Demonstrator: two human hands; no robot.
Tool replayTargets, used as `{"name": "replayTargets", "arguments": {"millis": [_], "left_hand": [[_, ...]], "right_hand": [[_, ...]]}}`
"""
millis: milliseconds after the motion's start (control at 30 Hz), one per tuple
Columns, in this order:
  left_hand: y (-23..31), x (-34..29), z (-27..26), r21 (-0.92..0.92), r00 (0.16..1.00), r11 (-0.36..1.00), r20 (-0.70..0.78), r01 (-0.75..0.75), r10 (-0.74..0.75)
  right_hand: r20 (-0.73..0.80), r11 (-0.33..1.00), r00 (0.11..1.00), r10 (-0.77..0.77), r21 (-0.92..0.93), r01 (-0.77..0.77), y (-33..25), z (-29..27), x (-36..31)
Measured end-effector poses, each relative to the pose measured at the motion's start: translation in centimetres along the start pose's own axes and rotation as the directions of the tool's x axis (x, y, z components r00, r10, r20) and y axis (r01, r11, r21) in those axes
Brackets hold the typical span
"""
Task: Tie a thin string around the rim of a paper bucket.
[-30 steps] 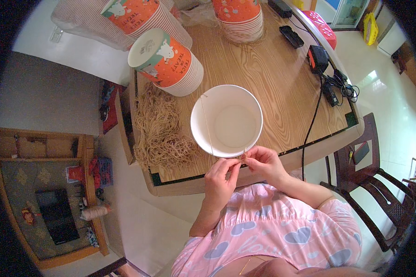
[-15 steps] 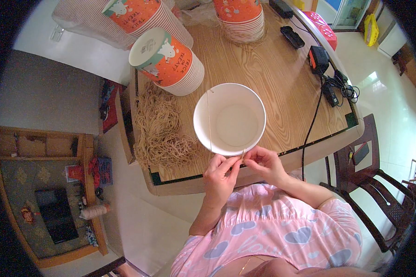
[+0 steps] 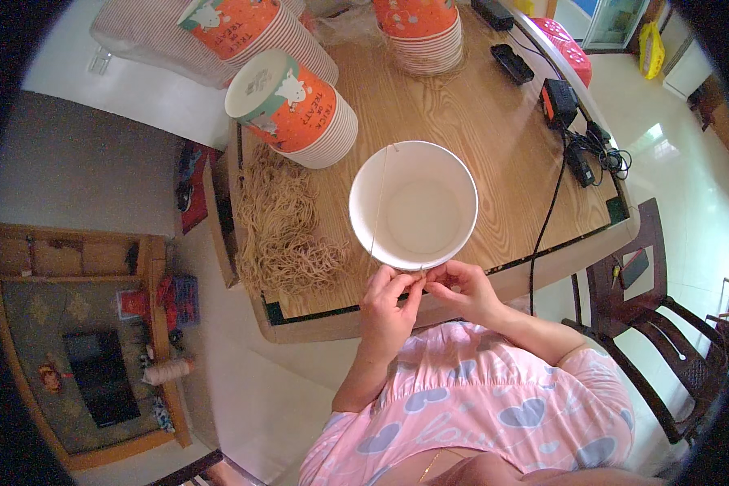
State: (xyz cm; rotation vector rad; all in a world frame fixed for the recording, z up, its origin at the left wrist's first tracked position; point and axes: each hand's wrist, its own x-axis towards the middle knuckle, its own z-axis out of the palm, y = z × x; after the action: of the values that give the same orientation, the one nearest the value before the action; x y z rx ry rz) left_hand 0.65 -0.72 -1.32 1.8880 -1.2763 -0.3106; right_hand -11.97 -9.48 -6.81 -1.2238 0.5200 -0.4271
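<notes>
**Asker:** Head view, looking down: what are the hands doing?

**Describer:** Both meet at the near rim of a white paper bowl (image 3: 413, 204) standing open-side up on the wooden counter (image 3: 502, 121), close to its near edge. The left hand (image 3: 387, 306) and right hand (image 3: 460, 290) have their fingers pinched nearly closed on a thin cord (image 3: 378, 202), which runs from the pinch up across the bowl's mouth to its far rim.

**Asker:** How would the bowl and cord handle?

**Describer:** The bowl looks light and thin-walled, likely to dent if squeezed, so holding it by the rolled rim seems safest. The cord looks limp and fine, best gripped between fingertips near its end.

**Asker:** What else is nearby?

**Describer:** A heap of tan cords (image 3: 283, 223) lies left of the bowl. Behind it a stack of orange printed bowls (image 3: 296, 109) lies tilted, and another stack (image 3: 425, 28) stands farther back. Black chargers with cables (image 3: 571, 134) sit to the right.
</notes>
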Motion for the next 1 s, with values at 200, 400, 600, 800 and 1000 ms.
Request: {"name": "replayTargets", "arguments": {"millis": [200, 400, 600, 800, 1000], "left_hand": [[0.3, -0.2, 0.3, -0.042, 0.997, 0.997, -0.014, 0.072, -0.073], [0.8, 0.3, -0.2, -0.099, 0.993, 0.988, 0.009, 0.118, -0.118], [-0.2, -0.5, -0.6, -0.026, 0.999, 0.999, -0.017, 0.034, -0.034], [-0.2, -0.6, -0.4, -0.048, 0.996, 0.995, -0.023, 0.088, -0.089], [-0.2, -0.7, -0.4, -0.015, 0.999, 0.999, -0.012, 0.040, -0.040]], "right_hand": [[0.013, 0.994, 0.999, -0.040, -0.104, 0.041, -0.9, 0.2, -0.4], [-0.014, 0.996, 0.996, -0.088, -0.037, 0.087, -0.6, 0.2, -0.1], [-0.032, 1.000, 0.999, -0.015, 0.024, 0.016, 0.0, 0.0, 0.1], [-0.111, 0.983, 0.993, -0.035, 0.175, 0.054, -0.7, 0.7, 0.1], [-0.161, 0.984, 0.987, -0.027, 0.169, 0.054, -0.1, 1.2, 0.4]]}}
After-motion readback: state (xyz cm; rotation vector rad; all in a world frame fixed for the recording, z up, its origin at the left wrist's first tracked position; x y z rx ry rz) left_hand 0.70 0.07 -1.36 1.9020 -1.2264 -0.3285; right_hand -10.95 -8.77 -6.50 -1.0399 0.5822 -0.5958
